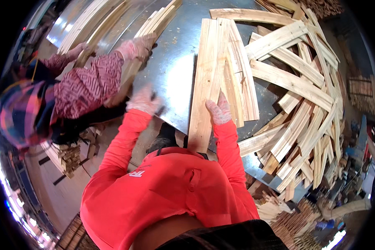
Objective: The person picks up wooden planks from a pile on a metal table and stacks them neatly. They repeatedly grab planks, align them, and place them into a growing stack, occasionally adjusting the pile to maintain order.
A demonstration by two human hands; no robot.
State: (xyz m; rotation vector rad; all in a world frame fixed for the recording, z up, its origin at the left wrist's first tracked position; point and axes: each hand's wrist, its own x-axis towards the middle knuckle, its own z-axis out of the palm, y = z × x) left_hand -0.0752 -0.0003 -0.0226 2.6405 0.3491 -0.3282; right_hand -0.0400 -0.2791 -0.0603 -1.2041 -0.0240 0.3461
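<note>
My right hand (pixel 219 111), in a pale, thin glove, grips the right edge of a long wooden board (pixel 203 87), thumb on top. That board lies lengthwise on the metal table (pixel 177 79), its near end jutting past the edge toward my body. More planks (pixel 243 79) lie against its right side, partly under my fingers. My left hand (pixel 145 101), gloved too and a little blurred, hovers by the table's front edge with its fingers apart and nothing in them.
A large jumbled heap of boards (pixel 296 83) covers the table's right side. At left, a co-worker in a patterned sleeve (pixel 91 85) handles planks (pixel 131 68), close to my left hand. Stacked wood pieces (pixel 68 158) stand at lower left, with more wood (pixel 296 216) at lower right.
</note>
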